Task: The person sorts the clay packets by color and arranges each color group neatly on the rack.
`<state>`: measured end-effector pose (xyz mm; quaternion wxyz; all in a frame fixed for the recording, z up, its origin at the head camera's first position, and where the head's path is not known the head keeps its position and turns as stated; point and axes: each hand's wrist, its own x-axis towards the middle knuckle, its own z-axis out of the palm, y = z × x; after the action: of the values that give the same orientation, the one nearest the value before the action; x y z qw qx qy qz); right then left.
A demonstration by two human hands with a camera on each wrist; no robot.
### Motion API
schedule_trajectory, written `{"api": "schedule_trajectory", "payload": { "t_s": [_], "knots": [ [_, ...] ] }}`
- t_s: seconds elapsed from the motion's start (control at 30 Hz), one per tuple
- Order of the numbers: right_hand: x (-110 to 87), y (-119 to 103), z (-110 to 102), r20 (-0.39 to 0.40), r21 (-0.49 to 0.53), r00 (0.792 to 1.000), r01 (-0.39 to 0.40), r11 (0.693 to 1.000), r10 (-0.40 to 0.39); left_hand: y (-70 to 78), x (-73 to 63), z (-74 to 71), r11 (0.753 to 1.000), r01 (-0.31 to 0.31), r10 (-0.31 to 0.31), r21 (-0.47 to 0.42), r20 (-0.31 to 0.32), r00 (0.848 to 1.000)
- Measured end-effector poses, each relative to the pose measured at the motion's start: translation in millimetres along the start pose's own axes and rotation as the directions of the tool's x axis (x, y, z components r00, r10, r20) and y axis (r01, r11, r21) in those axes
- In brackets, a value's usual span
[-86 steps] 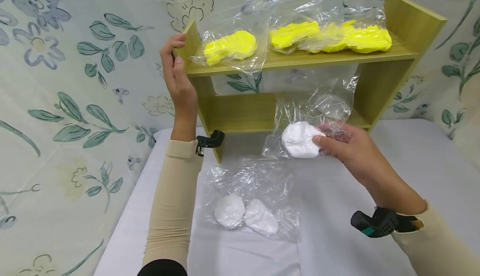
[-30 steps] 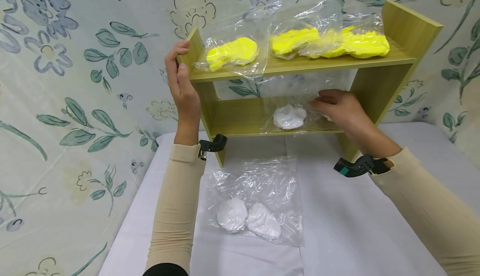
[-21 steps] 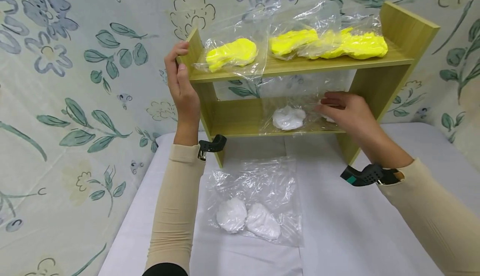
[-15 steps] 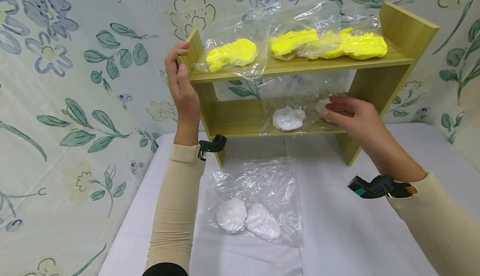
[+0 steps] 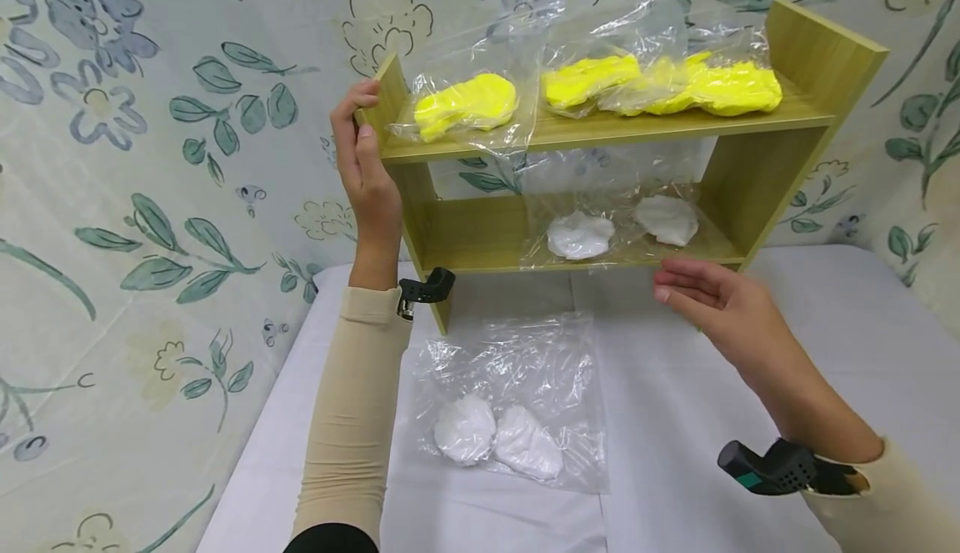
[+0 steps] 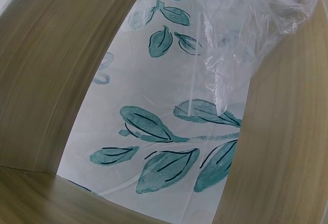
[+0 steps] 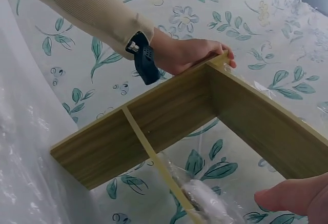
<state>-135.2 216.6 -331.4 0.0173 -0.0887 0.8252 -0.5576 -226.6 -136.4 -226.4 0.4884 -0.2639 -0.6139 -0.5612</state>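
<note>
Left wrist view: the left hand is out of frame; only shelf [image 6: 46, 75] panels and a plastic bag [image 6: 246, 24] corner show. Right wrist view: the right hand [image 7: 300, 198] is cut off at the lower edge, fingers unseen.

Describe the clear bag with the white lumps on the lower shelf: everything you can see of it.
The clear bag is thin, crinkled, glossy plastic lying flat on the lower shelf of the small wooden rack, toward its right end. It holds two white, dough-like lumps: one left, one right, set apart. Its upper part rises toward the shelf above. No hand touches it; the right hand hovers open just in front, below the shelf edge.
</note>
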Motion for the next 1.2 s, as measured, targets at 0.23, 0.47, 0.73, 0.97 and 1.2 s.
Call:
{"api": "schedule_trajectory", "payload": {
  "t_s": [0.23, 0.47, 0.73, 0.97, 1.2],
  "knots": [
    [-18.1, 25, 13, 0.084, 0.014, 0.994, -0.072, 0.997, 0.071, -2.0, -0.2, 0.6, 1.0, -0.019, 0.019, 0.001, 0.001, 1.0],
    [-28.8, 46, 22, 0.15, 0.042, 0.977, -0.162, 0.986, 0.154, -2.2, -2.6, 1.0, 1.0, 0.009, -0.009, -0.006, 0.006, 1.0],
    [-35.0, 62, 33, 0.216, 0.1, 0.959, -0.207, 0.973, 0.181, -0.3, -0.7, 0.6, 1.0, 0.02, -0.02, -0.001, 0.007, 1.0],
    [-40.2, 73, 43, 0.255, 0.162, 0.942, -0.266, 0.95, 0.22, -0.5, -1.2, 0.2, 1.0, 0.019, -0.019, -0.003, 0.003, 1.0],
    [-44.2, 81, 51, 0.305, 0.212, 0.916, -0.333, 0.919, 0.261, -0.9, -0.7, 0.6, 1.0, 0.01, -0.01, -0.002, -0.003, 1.0]
  ]
}}
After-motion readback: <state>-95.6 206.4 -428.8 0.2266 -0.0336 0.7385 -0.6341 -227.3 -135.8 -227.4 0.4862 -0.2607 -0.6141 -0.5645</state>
